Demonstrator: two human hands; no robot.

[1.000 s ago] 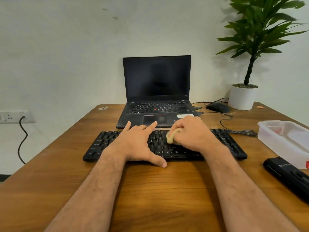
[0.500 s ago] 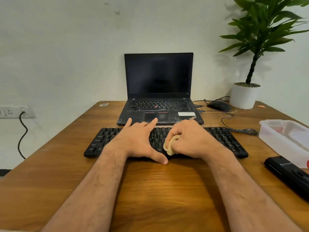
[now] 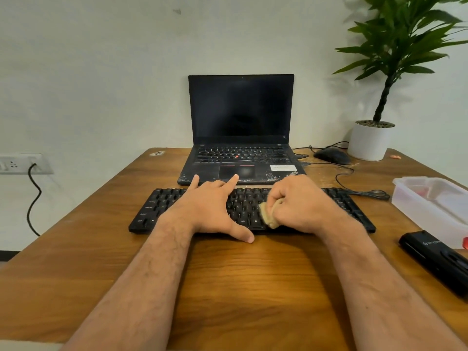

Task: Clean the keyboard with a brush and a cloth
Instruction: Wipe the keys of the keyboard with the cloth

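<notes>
On the wooden desk (image 3: 253, 287), before an open laptop (image 3: 240, 127), lies the black keyboard (image 3: 162, 209). The left hand (image 3: 210, 209) rests flat on its keys, fingers spread. The right hand (image 3: 301, 203) grips a balled tan cloth (image 3: 268, 215) against the lower keys.

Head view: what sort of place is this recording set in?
Probably a home or office desk: an open laptop on a wooden table, a wired mouse and a potted plant against a plain wall.
</notes>
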